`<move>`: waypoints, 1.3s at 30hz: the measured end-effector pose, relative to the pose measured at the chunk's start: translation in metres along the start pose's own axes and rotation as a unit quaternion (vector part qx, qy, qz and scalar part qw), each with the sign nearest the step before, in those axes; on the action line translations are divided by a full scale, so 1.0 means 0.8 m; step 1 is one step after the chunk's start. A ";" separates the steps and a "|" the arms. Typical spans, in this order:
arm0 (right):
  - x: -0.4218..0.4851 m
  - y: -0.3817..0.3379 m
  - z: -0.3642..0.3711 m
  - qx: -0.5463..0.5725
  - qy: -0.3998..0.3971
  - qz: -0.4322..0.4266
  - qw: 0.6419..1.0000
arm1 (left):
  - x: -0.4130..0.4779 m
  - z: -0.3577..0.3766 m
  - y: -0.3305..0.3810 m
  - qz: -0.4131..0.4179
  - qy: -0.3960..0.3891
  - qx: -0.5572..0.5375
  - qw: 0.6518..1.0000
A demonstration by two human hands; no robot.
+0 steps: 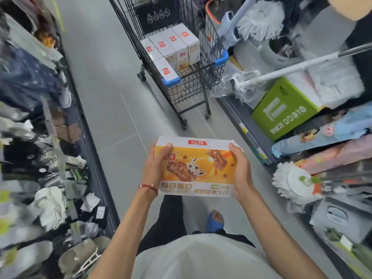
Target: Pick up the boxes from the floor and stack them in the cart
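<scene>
Grey floor tiles [112,101] run along a shop aisle, with blurred goods on shelving at 9 o'clock and mops, a green carton [281,111] and rolled items on shelving at 3 o'clock. At centre frame, an orange-and-white box [196,168] is held above the floor, printed face up, long axis crosswise. Left hand [156,170] grips the box's left end, thumb on the top face, fingers wrapped under and out of sight; a red cord bracelet [148,186] circles that wrist. Right hand [240,172] clamps the right end in the same manner, thumb over the upper edge. At 12 o'clock, well apart from the held box, stands a black wire cart [191,81] with blue corner guards. Inside the cart, white boxes with red labels [171,47] stand packed touching one another. At 6 o'clock, a blue shoe [215,221] rests on the floor
</scene>
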State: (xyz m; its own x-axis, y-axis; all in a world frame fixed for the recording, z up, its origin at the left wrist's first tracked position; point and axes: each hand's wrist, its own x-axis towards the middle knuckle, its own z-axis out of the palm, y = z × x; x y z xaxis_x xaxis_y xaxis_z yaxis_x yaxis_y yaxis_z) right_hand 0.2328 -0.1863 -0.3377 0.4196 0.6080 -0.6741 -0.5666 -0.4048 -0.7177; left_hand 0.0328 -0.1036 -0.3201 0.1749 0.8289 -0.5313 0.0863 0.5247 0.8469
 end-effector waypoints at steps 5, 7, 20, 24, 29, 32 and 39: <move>0.052 -0.029 0.088 -0.007 0.028 -0.022 0.999 | 0.093 -0.040 0.052 0.011 -0.024 -0.014 1.000; 0.069 -0.040 0.125 -0.005 0.038 -0.034 0.999 | 0.127 -0.059 0.075 0.007 -0.036 -0.010 0.999; 0.184 -0.118 0.301 0.060 0.089 -0.041 0.993 | 0.322 -0.117 0.229 0.025 -0.078 0.024 0.996; 0.235 -0.153 0.333 0.073 0.104 -0.056 0.990 | 0.387 -0.108 0.270 0.041 -0.086 0.053 0.994; 0.298 -0.210 0.369 0.079 0.116 -0.061 0.988 | 0.465 -0.086 0.330 0.045 -0.106 0.062 0.991; 0.330 -0.246 0.387 0.087 0.114 -0.071 0.987 | 0.504 -0.074 0.362 0.055 -0.111 0.060 0.990; 0.377 -0.294 0.410 0.125 0.142 -0.090 0.978 | 0.587 -0.043 0.417 0.057 -0.161 0.086 0.982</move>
State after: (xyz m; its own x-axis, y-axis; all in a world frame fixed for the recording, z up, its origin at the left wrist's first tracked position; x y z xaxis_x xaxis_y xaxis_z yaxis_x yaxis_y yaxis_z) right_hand 0.2598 0.3160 -0.3148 0.6892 0.4248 -0.5870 -0.6057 -0.1068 -0.7885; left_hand 0.1100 0.4674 -0.2877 0.4915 0.7618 -0.4220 0.2080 0.3678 0.9063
